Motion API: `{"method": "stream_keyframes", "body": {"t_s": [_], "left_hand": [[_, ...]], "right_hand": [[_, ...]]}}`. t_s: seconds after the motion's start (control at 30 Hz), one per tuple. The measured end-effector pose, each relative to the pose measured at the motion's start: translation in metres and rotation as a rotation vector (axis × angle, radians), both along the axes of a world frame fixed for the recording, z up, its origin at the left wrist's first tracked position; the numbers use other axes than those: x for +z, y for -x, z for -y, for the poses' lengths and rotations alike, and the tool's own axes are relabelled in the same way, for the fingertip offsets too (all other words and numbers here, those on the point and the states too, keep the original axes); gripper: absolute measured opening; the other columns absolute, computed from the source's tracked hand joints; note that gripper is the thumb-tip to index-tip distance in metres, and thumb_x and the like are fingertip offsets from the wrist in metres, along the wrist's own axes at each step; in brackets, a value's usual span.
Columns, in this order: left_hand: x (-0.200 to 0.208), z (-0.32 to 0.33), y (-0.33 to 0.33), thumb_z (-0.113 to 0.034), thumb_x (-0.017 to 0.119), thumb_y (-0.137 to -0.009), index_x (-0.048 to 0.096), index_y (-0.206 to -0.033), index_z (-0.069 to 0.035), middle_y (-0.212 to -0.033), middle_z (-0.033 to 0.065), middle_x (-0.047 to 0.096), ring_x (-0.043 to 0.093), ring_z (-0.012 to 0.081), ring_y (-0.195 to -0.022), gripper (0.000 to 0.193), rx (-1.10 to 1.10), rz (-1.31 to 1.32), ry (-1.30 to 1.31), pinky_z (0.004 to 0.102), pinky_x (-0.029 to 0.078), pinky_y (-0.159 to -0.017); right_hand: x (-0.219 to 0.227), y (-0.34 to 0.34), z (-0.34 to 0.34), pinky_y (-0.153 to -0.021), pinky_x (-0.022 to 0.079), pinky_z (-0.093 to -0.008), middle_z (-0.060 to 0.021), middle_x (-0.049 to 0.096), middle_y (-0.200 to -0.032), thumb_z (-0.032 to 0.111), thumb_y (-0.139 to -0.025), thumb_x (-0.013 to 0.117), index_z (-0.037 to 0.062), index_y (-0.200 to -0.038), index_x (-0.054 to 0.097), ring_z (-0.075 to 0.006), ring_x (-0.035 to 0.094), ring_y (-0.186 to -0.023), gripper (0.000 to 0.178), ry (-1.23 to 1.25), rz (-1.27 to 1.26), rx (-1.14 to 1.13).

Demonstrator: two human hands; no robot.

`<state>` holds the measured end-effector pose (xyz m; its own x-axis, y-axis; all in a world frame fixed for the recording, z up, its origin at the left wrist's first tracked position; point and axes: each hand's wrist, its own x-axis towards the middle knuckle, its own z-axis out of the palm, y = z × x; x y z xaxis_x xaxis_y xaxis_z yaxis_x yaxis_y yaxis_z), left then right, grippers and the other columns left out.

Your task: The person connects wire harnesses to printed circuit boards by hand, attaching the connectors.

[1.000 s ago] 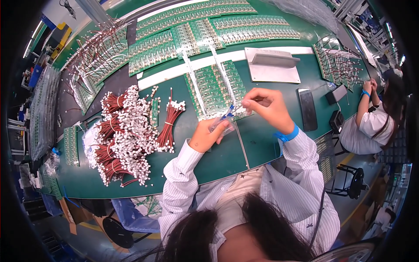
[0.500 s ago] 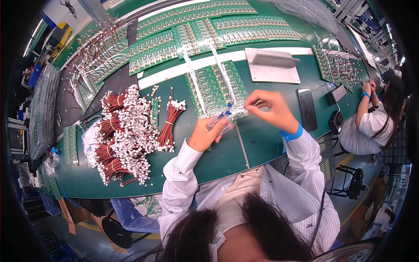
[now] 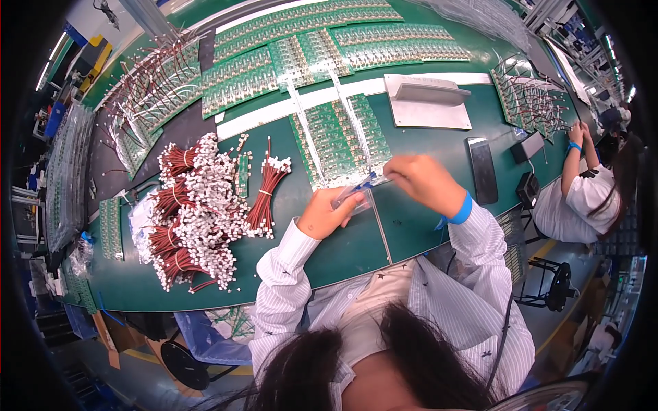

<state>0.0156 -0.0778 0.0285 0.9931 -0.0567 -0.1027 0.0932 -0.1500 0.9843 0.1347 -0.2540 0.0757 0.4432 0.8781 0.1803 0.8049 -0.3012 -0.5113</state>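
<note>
My left hand (image 3: 327,211) is closed on a small clear plastic bag (image 3: 362,200), with small dark blue pieces (image 3: 368,179) at its upper end. Close to that end, my right hand (image 3: 426,181) has its fingers pinched together; whatever is between them is too small to make out. Just beyond both hands lies a green circuit board panel (image 3: 329,137), divided into many small boards with pale strips across it. To the left of my left hand is a tied bundle of dark red wires with white connectors (image 3: 266,195).
A large heap of wire bundles (image 3: 192,212) covers the table's left side. More board panels (image 3: 301,58) line the back. A metal block (image 3: 428,103) and a black phone (image 3: 482,171) lie to the right. A co-worker (image 3: 576,185) sits at far right.
My right hand has turned over and its fingers have curled in closer to the bag. The bag's blue end has shifted slightly right and is tilted more.
</note>
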Motion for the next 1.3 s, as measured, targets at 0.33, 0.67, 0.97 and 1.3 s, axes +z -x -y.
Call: {"method": "stream_keyframes", "body": {"t_s": [0.33,0.67,0.97,1.3], "left_hand": [[0.006,-0.004,0.001,-0.026,0.046,-0.085,0.059,-0.077,0.000,-0.045,-0.0011,0.043,0.040,0.0045,-0.040,0.030,0.240,0.059,0.154,0.0199,0.029,-0.040],[0.013,-0.005,0.000,-0.028,0.044,-0.086,0.058,-0.078,0.002,-0.046,-0.0012,0.042,0.038,0.0040,-0.040,0.034,0.290,0.034,0.189,0.0191,0.028,-0.040],[0.005,-0.003,0.000,-0.031,0.040,-0.088,0.057,-0.079,0.001,-0.044,-0.0020,0.041,0.035,0.0028,-0.036,0.037,0.283,0.063,0.175,0.0175,0.023,-0.036],[0.008,-0.003,0.000,-0.031,0.041,-0.088,0.057,-0.079,0.001,-0.044,-0.0022,0.042,0.036,0.0025,-0.037,0.037,0.282,0.061,0.173,0.0173,0.023,-0.036]], "right_hand": [[0.012,-0.027,0.029,-0.058,0.046,-0.0241,-0.0039,0.051,-0.076,0.002,-0.076,0.055,-0.0009,-0.079,0.052,-0.0111,0.052,-0.067,0.004,-0.178,-0.572,-0.123],[-0.044,-0.008,0.000,-0.058,0.044,-0.0207,-0.0055,0.057,-0.079,0.002,-0.076,0.057,-0.0005,-0.080,0.057,-0.0110,0.053,-0.067,0.006,-0.231,-0.494,-0.145],[-0.059,-0.001,-0.006,-0.068,0.042,-0.0320,-0.0073,0.052,-0.081,0.003,-0.070,0.057,0.0028,-0.072,0.055,-0.0250,0.051,-0.079,0.003,-0.216,-0.260,-0.066],[-0.053,0.015,-0.009,-0.059,0.041,-0.0334,-0.0075,0.047,-0.075,0.005,-0.065,0.060,0.0031,-0.070,0.050,-0.0244,0.049,-0.070,0.012,-0.220,0.178,-0.076]]}}
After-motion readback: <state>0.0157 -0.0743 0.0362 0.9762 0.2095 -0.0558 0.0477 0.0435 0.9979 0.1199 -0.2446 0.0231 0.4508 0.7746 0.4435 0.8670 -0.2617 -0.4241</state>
